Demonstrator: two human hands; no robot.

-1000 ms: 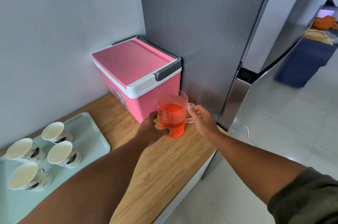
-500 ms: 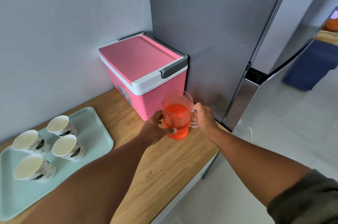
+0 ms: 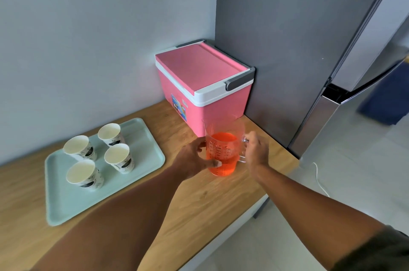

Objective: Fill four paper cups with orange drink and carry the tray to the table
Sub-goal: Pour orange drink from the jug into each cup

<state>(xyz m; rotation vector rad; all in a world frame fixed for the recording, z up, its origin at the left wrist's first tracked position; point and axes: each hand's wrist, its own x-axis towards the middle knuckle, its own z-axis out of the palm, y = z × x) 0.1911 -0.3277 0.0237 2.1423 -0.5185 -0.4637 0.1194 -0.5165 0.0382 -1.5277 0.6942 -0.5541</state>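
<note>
Cups (image 3: 98, 156), four and empty, stand on a pale tray (image 3: 152, 149) at the counter's (image 3: 199, 200) left; the left hand (image 3: 194, 160) grips the jug (image 3: 223, 149) of orange drink, the right hand (image 3: 256, 149) closed around its handle, cooler (image 3: 205, 84) behind

I see two bare forearms from my feed; the left hand (image 3: 192, 160) and right hand (image 3: 257, 151) wear no gloves, rings or watch that I can make out; a dark olive-grey sleeve (image 3: 376, 253), soft and slightly rumpled, covers the right upper arm.
</note>
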